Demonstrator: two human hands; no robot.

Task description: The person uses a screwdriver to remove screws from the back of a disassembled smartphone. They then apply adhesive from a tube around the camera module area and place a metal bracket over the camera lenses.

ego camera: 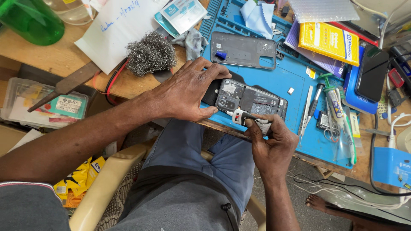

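Observation:
An opened phone (252, 101) with its back removed lies on the blue work mat (278, 79), inner parts showing. My left hand (186, 90) grips its left end, fingers curled over the top edge and thumb under the bottom. My right hand (270, 143) holds a small glue tube (246, 117) with a white and red body, its black tip touching the phone's lower edge near the camera module. The grey back cover (242, 50) lies apart on the mat above the phone, a small blue pick on it.
Tweezers and a screwdriver (311, 107) lie right of the phone, beside another glue tube (336, 102) and a black phone (371, 72). A steel wool wad (150, 53), paper sheet, green bottle (28, 21) and yellow box (329, 40) crowd the wooden bench. Someone's bare foot (319, 201) is on the floor.

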